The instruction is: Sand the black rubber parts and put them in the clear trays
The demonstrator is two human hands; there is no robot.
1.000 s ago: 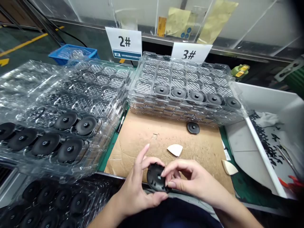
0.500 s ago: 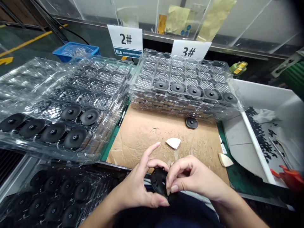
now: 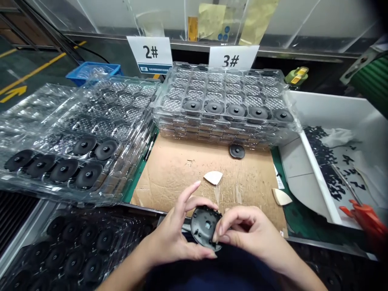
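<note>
A round black disc [image 3: 203, 226] is held over the near edge of the cardboard, its face with small raised parts and a central hole turned up. My left hand [image 3: 178, 232] grips its rim between thumb and fingers, the index finger raised. The thumb and index finger of my right hand [image 3: 251, 228] are pinched at the disc's right edge; anything small between them is hidden. Beyond the hands, a white wedge-shaped piece [image 3: 214, 177] lies on the cardboard [image 3: 169, 161]. Another black disc [image 3: 237, 151] rests near the stacked trays.
Clear trays [image 3: 182, 117] with black discs stand behind the cardboard; more trays [image 3: 121, 149] are at left and lower left. At right, a white bin [image 3: 318, 178] holds small black pieces and orange-handled pliers [image 3: 363, 214]. A cream wedge [image 3: 281, 197] lies beside it.
The disc is tilted so more of its inner face shows. My right hand has shifted slightly right, still at the rim. The camera view has moved a little.
</note>
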